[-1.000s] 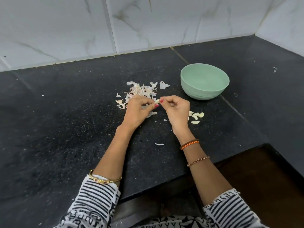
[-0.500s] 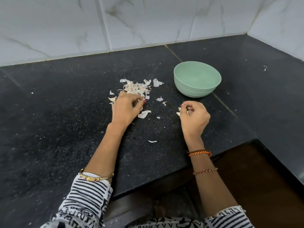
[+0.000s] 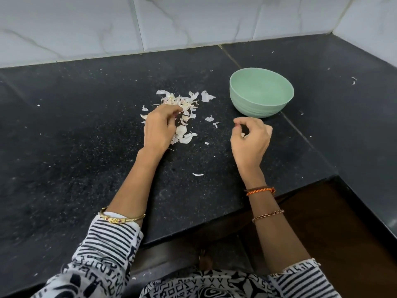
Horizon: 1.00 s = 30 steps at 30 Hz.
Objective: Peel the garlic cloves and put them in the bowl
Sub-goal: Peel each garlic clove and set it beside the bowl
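Note:
The pale green bowl point(image 3: 261, 92) stands on the black counter point(image 3: 86, 147) at the right and looks empty. A heap of papery garlic skins point(image 3: 184, 104) lies to its left. My left hand point(image 3: 160, 127) rests on the near side of that heap with its fingertips bunched down into the skins; what they hold is hidden. My right hand point(image 3: 251, 140) hovers just in front of the bowl, fingers curled, thumb and forefinger touching. A pale garlic piece point(image 3: 243, 134) shows through the loop of its fingers. The peeled cloves on the counter are hidden under this hand.
White marble-look wall tiles point(image 3: 193, 22) close off the back and right. The counter is L-shaped, with its front edge point(image 3: 236, 220) near my forearms and a dark gap below at right. Stray skin flakes point(image 3: 197, 174) lie scattered about.
My hands were together on one clove, then parted. The left went to the skin heap, the right to the cloves by the bowl and has since lifted a little.

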Motion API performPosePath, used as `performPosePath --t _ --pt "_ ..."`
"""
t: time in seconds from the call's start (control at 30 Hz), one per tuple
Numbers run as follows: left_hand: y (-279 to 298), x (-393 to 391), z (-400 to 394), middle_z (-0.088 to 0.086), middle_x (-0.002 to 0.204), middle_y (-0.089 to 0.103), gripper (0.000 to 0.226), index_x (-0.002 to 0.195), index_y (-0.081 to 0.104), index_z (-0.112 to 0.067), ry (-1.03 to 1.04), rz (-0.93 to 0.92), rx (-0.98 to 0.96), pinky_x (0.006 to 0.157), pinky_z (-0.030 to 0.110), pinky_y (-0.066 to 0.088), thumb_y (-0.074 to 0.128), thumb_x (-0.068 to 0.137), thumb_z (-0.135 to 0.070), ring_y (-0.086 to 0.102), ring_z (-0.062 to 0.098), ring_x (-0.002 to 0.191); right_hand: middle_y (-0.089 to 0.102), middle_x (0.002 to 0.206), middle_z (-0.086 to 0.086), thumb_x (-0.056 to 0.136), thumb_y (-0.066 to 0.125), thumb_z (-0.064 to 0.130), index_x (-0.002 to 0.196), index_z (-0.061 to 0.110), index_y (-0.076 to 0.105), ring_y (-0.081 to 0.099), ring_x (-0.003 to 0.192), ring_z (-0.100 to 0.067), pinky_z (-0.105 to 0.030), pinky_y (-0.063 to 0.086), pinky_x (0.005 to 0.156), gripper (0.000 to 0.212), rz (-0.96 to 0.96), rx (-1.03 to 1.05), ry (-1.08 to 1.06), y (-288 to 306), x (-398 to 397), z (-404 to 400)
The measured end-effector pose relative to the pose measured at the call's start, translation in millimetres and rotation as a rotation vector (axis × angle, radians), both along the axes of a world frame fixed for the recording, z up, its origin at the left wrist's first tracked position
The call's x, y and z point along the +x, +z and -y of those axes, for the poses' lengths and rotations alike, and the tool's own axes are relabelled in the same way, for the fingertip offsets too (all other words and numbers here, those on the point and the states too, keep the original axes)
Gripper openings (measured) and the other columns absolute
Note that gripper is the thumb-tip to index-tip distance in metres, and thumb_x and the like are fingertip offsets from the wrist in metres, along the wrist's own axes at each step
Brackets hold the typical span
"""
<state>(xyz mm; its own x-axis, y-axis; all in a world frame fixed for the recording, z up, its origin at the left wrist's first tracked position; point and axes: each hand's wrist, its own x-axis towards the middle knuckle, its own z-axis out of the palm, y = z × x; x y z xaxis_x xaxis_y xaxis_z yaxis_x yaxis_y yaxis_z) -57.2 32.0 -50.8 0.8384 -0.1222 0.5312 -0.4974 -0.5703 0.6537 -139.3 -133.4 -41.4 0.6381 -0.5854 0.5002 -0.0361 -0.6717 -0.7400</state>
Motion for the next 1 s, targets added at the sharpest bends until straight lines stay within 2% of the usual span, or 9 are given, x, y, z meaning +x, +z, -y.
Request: performPosePath --t 0.07,0.13,0.27,0.33,0.5,0.7,0.77,0.87,1.0 --pt "1 1 0 0.013 0.098 0.065 0.037 0.092 0.071 -0.002 0.048 -0.009 -0.043 0.068 0.026 0.044 0.043 0.077 0.017 0.055 0.017 0.076 0.070 0.086 -0.001 0.084 0.058 0.008 0.091 0.010 0.072 0.048 0.081 -0.017 -0.009 0.028 0.070 0.016 0.029 -0.020 0.103 8 7 -8" --pt "2 2 -2 0.011 0.102 0.064 0.042 0.091 0.071 -0.004 0.124 0.002 -0.069 0.071 0.020 0.041 0.041 0.073 0.018 0.054 0.013 0.084 0.070 0.087 0.000 0.089 0.056 0.011 0.094 0.009 0.072 0.046 0.082 -0.014 -0.015 0.027 0.069 0.017 0.001 -0.036 0.232 17 18 -17" --pt "1 7 -10 0.010 0.101 0.067 0.032 0.095 0.071 -0.005 0.189 -0.002 -0.086 0.082 0.032 0.048 0.050 0.077 0.011 0.060 0.025 0.095 0.070 0.098 0.001 0.087 0.048 -0.001 0.115 0.015 0.065 0.049 0.101 -0.019 -0.009 0.026 0.074 0.036 -0.140 -0.084 0.428 21 48 -32" --pt "1 11 -15 0.009 0.101 0.069 0.029 0.100 0.071 -0.006 0.225 -0.049 -0.100 0.084 0.030 0.047 0.050 0.083 0.005 0.062 0.024 0.094 0.068 0.105 0.002 0.086 0.046 -0.004 0.121 0.018 0.061 0.047 0.108 -0.018 -0.005 0.023 0.075 0.044 -0.208 -0.126 0.474 20 63 -38" --pt "5 23 -20 0.007 0.105 0.064 0.043 0.100 0.069 -0.007 0.298 0.001 -0.105 0.072 0.013 0.037 0.044 0.074 0.013 0.055 0.012 0.080 0.068 0.108 0.003 0.088 0.058 0.015 0.106 0.022 0.070 0.048 0.109 -0.021 -0.015 0.024 0.087 0.023 -0.362 -0.360 0.582 15 97 -47" --pt "1 33 -25 0.005 0.104 0.064 0.042 0.103 0.069 -0.008 0.252 0.017 -0.115 0.065 0.028 0.048 0.045 0.072 0.009 0.061 0.018 0.072 0.066 0.108 -0.001 0.090 0.060 0.025 0.109 0.023 0.068 0.040 0.121 -0.023 -0.034 0.038 0.096 0.021 -0.554 -0.459 0.553 17 115 -57" --pt "0 36 -24 0.002 0.101 0.065 0.037 0.104 0.069 -0.009 0.254 0.040 -0.113 0.064 0.027 0.048 0.048 0.076 0.003 0.061 0.018 0.071 0.066 0.107 -0.002 0.091 0.058 0.021 0.104 0.022 0.069 0.041 0.121 -0.023 -0.033 0.038 0.094 0.017 -0.574 -0.446 0.562 18 123 -58" --pt "-3 40 -22 0.003 0.098 0.065 0.032 0.104 0.069 -0.009 0.266 0.037 -0.130 0.063 0.028 0.049 0.051 0.078 -0.003 0.059 0.014 0.070 0.065 0.100 0.000 0.091 0.054 0.011 0.091 0.019 0.068 0.046 0.106 -0.021 -0.027 0.036 0.079 0.016 -0.521 -0.396 0.586 13 128 -59" --pt "-1 49 -18 0.000 0.092 0.063 0.028 0.102 0.069 -0.008 0.304 0.022 -0.235 0.066 0.015 0.044 0.052 0.081 -0.004 0.052 0.002 0.069 0.066 0.084 0.006 0.092 0.054 0.014 0.091 0.012 0.066 0.059 0.090 -0.018 -0.028 0.046 0.079 0.012 -0.276 -0.011 0.610 6 133 -59"
